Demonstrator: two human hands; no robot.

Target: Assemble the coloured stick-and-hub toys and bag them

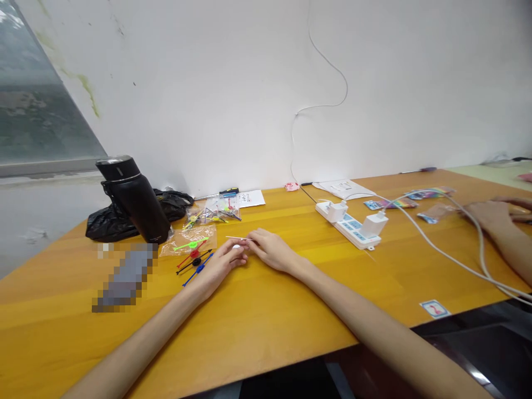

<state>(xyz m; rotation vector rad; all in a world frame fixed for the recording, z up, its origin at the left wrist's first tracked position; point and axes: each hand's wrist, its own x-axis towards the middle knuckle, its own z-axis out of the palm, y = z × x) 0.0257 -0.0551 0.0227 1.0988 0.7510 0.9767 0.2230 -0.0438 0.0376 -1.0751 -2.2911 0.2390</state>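
My left hand (221,266) and my right hand (270,249) meet over the middle of the table. Between their closed fingers is a small white arrow spinner (233,238), its thin pointer sticking out to the left. A white round part shows at my left fingertips; the fingers hide the rest. Left of my left hand lie several arrow spinners in a slanted row: a green one (191,244), a red one (193,254), a black one (195,261) and a blue one (199,269). The green one lies on a clear plastic bag (168,247).
A black bottle (137,202) stands at the left before a black plastic bag (97,224); a blurred-out flat object (124,277) lies nearer. Bagged spinners (214,213) lie behind. Right are a power strip (353,230) with white cables and a co-worker's hand (490,213).
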